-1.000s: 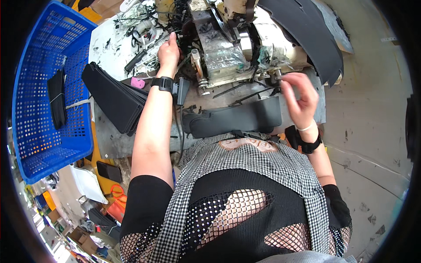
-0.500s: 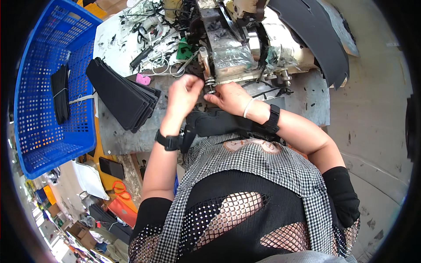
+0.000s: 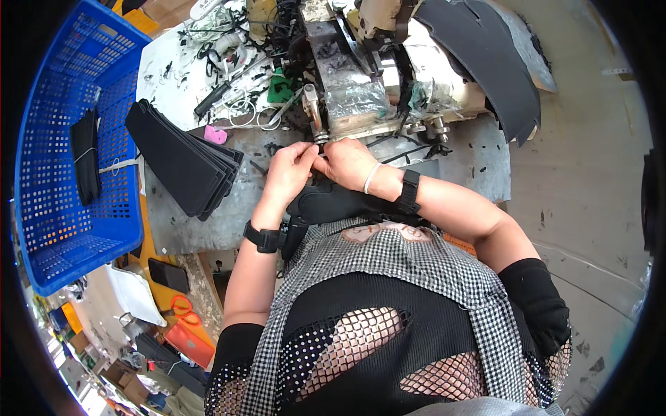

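My left hand [image 3: 288, 170] and my right hand [image 3: 349, 163] meet fingertip to fingertip just below a small metal guide [image 3: 311, 105] on the front of a machine [image 3: 355, 90]. Both are closed in a pinch, thumbs against forefingers. What they grip is too small or hidden behind the fingers. Below them, against my apron, lies a flat black piece [image 3: 347, 202] with a curved outline, its upper part reaching up between the hands. A fanned stack of black panels [image 3: 182, 159] rests on the metal tabletop left of my left hand.
A blue basket [image 3: 114, 239] with a tied black bundle [image 3: 85, 157] stands at the left. Black scraps, a screwdriver [image 3: 211, 99] and scissors [image 3: 269, 118] litter the table behind. Large black sheets [image 3: 485, 66] hang over the right. A phone [image 3: 168, 275] and orange-handled scissors [image 3: 186, 310] lie lower left.
My left hand has come down and right to meet the right hand; its fingers were apart from it before. My right hand has shifted slightly down from the metal guide. The whole view has shifted slightly.
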### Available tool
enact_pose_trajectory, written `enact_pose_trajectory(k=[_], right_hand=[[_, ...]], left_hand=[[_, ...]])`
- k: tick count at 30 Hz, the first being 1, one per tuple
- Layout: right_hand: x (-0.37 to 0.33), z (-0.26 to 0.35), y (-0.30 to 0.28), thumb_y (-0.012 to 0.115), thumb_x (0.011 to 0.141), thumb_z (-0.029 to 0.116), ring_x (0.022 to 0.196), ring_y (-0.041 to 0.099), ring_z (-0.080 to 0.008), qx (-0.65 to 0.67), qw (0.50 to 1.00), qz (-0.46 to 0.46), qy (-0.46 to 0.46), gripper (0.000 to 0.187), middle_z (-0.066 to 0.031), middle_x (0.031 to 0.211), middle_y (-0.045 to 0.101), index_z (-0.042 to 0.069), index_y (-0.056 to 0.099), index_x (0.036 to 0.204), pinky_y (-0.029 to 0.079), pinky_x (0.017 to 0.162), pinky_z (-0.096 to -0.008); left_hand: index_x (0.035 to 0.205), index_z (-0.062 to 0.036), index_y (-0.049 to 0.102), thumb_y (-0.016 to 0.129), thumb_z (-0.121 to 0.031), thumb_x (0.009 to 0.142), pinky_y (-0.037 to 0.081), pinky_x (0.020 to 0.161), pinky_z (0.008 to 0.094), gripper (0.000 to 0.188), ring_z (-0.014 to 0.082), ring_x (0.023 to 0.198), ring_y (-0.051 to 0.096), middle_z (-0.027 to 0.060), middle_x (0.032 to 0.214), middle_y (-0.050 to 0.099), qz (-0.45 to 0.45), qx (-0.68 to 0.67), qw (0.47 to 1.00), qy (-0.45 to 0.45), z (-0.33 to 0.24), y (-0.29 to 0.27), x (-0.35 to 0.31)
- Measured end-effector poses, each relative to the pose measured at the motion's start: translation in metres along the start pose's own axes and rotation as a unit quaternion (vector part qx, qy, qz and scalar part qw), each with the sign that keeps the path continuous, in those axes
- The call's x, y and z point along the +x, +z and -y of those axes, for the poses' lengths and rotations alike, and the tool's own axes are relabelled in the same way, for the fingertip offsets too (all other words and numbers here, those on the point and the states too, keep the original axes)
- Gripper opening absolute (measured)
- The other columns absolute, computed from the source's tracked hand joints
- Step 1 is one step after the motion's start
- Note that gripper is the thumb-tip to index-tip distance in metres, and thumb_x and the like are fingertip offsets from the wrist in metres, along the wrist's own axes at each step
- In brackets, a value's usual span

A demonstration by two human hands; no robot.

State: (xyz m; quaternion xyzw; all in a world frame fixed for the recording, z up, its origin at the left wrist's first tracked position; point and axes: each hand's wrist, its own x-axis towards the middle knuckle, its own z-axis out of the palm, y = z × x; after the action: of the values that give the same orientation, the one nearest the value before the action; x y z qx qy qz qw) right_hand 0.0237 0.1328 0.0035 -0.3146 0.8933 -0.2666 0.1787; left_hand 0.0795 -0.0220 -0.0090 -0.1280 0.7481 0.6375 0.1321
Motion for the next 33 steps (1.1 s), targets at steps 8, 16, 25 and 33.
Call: enact_pose_trajectory(k=[8, 16, 25, 33], right_hand=[[-0.003, 0.008, -0.007, 0.052, 0.087, 0.039, 0.074, 0.064, -0.0385, -0.012, 0.999, 0.024, 0.034, 0.043, -0.0218, 0.073, 0.065, 0.002, 0.067, 0.073, 0.052, 0.070, -0.0463], [-0.002, 0.009, -0.006, 0.052, 0.090, 0.040, 0.070, 0.064, -0.0385, -0.045, 0.998, 0.038, 0.019, 0.046, -0.0216, 0.069, 0.064, -0.001, 0.065, 0.076, 0.052, 0.067, -0.0458], [-0.001, 0.018, -0.013, 0.046, 0.092, 0.038, 0.079, 0.064, -0.0389, -0.079, 0.993, 0.078, 0.039, 0.048, -0.0234, 0.079, 0.065, -0.003, 0.068, 0.079, 0.051, 0.075, -0.0453], [0.000, 0.015, -0.008, 0.052, 0.086, 0.029, 0.080, 0.065, -0.0378, -0.111, 0.992, 0.062, 0.017, 0.033, -0.0220, 0.080, 0.066, -0.001, 0.066, 0.083, 0.051, 0.075, -0.0456]], left_hand=[[0.098, 0.0030, 0.064, 0.056, -0.018, 0.093, 0.045, 0.059, 0.0221, 0.023, 0.0071, 0.069, 0.058, 0.0030, 0.080, 0.066, 0.010, -0.003, 1.000, 0.016, -0.005, -0.001, -0.005], [0.107, -0.0006, 0.060, 0.059, -0.017, 0.091, 0.050, 0.073, 0.0306, 0.023, 0.0207, 0.083, 0.064, 0.0136, 0.097, 0.065, -0.201, 0.074, 0.950, 0.226, -0.027, -0.009, 0.017], [0.094, 0.0026, 0.058, 0.041, -0.036, 0.099, 0.042, 0.077, 0.0296, 0.042, 0.0140, 0.081, 0.053, 0.0060, 0.087, 0.061, -0.144, -0.133, 0.957, 0.211, -0.065, 0.008, 0.054], [0.102, 0.0001, 0.067, 0.051, -0.022, 0.092, 0.044, 0.077, 0.0267, 0.029, 0.0117, 0.084, 0.060, 0.0058, 0.095, 0.068, 0.014, -0.362, 0.932, 0.032, -0.062, -0.003, 0.095]])
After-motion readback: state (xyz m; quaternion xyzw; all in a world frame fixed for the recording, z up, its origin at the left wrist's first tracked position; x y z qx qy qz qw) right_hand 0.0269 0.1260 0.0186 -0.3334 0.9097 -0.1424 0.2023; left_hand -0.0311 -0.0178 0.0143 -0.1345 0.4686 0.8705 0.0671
